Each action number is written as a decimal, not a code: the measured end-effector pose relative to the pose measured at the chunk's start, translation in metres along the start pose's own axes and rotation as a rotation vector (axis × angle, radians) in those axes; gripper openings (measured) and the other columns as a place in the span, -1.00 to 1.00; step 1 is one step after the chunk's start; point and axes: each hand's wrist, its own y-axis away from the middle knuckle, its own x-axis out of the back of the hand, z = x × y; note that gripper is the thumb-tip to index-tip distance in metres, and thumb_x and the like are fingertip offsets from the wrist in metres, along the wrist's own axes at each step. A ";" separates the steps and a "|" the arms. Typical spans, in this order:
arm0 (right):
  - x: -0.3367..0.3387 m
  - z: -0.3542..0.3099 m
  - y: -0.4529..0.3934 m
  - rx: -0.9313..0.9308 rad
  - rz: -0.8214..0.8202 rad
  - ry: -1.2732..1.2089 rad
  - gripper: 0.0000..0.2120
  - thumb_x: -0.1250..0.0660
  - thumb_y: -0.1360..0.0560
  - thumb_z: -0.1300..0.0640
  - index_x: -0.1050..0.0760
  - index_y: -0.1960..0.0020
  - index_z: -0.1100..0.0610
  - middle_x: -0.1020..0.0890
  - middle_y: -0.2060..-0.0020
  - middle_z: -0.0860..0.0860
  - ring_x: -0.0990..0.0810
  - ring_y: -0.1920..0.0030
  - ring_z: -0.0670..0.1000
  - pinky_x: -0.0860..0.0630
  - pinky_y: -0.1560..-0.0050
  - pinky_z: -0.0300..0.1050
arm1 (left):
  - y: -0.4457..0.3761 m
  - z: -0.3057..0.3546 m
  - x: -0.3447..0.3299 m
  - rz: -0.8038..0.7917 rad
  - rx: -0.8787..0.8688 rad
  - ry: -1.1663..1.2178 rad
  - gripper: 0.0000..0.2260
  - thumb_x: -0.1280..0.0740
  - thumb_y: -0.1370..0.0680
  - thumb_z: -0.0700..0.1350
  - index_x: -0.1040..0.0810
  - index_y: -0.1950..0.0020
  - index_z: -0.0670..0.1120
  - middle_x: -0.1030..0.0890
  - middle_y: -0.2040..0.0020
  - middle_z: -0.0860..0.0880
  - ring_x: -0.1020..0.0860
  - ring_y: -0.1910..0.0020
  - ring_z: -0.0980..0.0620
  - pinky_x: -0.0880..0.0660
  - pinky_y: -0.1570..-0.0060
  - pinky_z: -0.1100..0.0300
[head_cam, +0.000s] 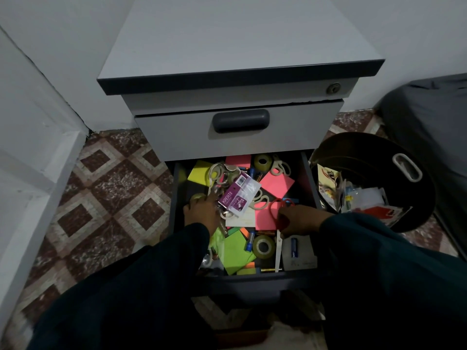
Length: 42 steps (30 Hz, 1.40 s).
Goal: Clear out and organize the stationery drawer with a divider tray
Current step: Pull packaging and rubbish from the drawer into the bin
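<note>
We are at the clearing-out step. The open drawer [308, 173] of the pedestal cabinet [237, 49] is full of loose stationery: sticky-note pads, tape rolls, scissors. No divider tray is in view. Our left hand [201, 210] reaches into the left side, its grip closed round a cluster of items including the purple packet [236, 198]; exactly what the fingers hold we cannot tell. Our right hand [300, 221] pinches the red scissors [279, 210] at their handle loops. A black bin [374, 152] with discarded items stands just right of the drawer. Next, we judge, both handfuls must lift clear without snagging neighbouring items.
</note>
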 end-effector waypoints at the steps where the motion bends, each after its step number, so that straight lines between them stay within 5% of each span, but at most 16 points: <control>1: 0.001 0.000 0.000 -0.001 0.006 -0.005 -0.45 -0.34 -0.50 -0.01 -0.27 -0.40 0.17 -0.42 -0.31 0.13 -0.43 -0.29 0.10 -0.38 -0.24 -0.09 | -0.001 0.000 0.000 -0.014 -0.007 -0.034 -0.58 -0.21 -0.57 -0.09 -0.31 -0.43 0.08 -0.43 -0.32 -0.07 -0.31 -0.37 -0.11 -0.24 -0.29 -0.03; 8: 0.007 0.004 0.002 -0.057 0.116 -0.170 -0.46 -0.39 -0.46 0.10 -0.32 -0.38 0.16 -0.49 -0.27 0.11 -0.48 -0.23 0.07 -0.42 -0.19 -0.14 | 0.002 0.018 0.002 0.014 -0.096 0.057 -0.68 -0.10 -0.62 -0.11 -0.47 -0.33 0.05 -0.46 -0.33 -0.04 -0.35 -0.34 -0.08 -0.17 -0.34 0.06; 15: 0.008 0.005 0.005 -0.103 0.148 -0.312 -0.60 -0.39 -0.47 0.16 -0.40 -0.27 0.16 -0.53 -0.17 0.07 -0.48 0.00 -0.03 -0.41 0.03 -0.22 | 0.018 0.025 -0.002 -0.286 -0.146 0.328 -0.74 -0.21 -0.60 -0.09 -0.56 -0.24 -0.08 -0.59 -0.22 -0.11 -0.55 -0.15 -0.10 -0.49 -0.12 0.10; 21: 0.006 0.006 0.003 -0.105 0.191 -0.312 -0.61 -0.39 -0.46 0.20 -0.40 -0.26 0.18 -0.54 -0.17 0.10 -0.49 0.02 -0.02 -0.43 0.14 -0.25 | 0.023 0.018 0.014 -0.026 -0.115 0.133 -0.82 -0.24 -0.56 -0.06 -0.55 -0.07 -0.11 -0.59 -0.06 -0.13 -0.56 -0.05 -0.13 -0.52 0.02 0.09; 23: 0.003 0.005 0.001 -0.085 0.249 -0.279 -0.58 -0.37 -0.47 0.18 -0.37 -0.28 0.18 -0.51 -0.19 0.12 -0.51 -0.07 0.05 -0.44 0.05 -0.20 | 0.018 0.011 0.019 0.024 -0.100 0.023 -0.76 -0.26 -0.54 -0.07 -0.46 -0.14 -0.17 -0.48 -0.16 -0.17 -0.45 -0.18 -0.17 -0.46 -0.10 0.04; 28: -0.009 0.007 -0.015 -0.037 0.363 -0.192 -0.48 -0.31 -0.50 0.07 -0.26 -0.43 0.02 -0.37 -0.30 0.19 -0.40 -0.27 0.21 -0.41 -0.28 0.01 | 0.018 0.000 0.020 -0.240 0.029 -0.137 -0.19 -0.45 -0.44 0.04 -0.04 -0.49 -0.16 -0.21 -0.44 -0.20 -0.27 -0.39 -0.22 -0.34 -0.27 -0.04; 33: -0.021 0.011 -0.028 -0.032 0.257 -0.061 -0.59 -0.23 -0.55 -0.01 -0.36 -0.39 -0.07 -0.33 -0.38 0.13 -0.26 -0.39 0.17 -0.20 -0.39 0.02 | 0.018 0.002 0.019 -0.278 0.051 -0.165 -0.12 -0.48 -0.39 0.09 -0.01 -0.50 -0.12 -0.18 -0.47 -0.17 -0.23 -0.41 -0.23 -0.34 -0.28 -0.04; 37: -0.027 0.011 -0.035 -0.116 0.299 -0.114 -0.70 -0.18 -0.56 0.02 -0.49 -0.25 -0.02 -0.44 -0.28 0.11 -0.35 -0.30 0.17 -0.30 -0.27 0.04 | 0.020 0.000 0.018 -0.264 0.098 -0.196 -0.10 -0.46 -0.37 0.19 -0.02 -0.49 -0.12 -0.15 -0.46 -0.18 -0.22 -0.41 -0.24 -0.33 -0.28 -0.06; 42: -0.027 0.000 -0.033 -0.159 0.466 -0.524 -0.89 -0.26 -0.53 0.24 -0.54 0.07 0.26 -0.59 0.07 0.13 -0.55 0.00 0.12 -0.47 0.01 -0.06 | 0.020 0.000 0.019 -0.255 0.141 -0.135 -0.12 -0.49 -0.35 0.16 -0.08 -0.45 -0.12 -0.25 -0.43 -0.18 -0.23 -0.41 -0.21 -0.36 -0.26 -0.06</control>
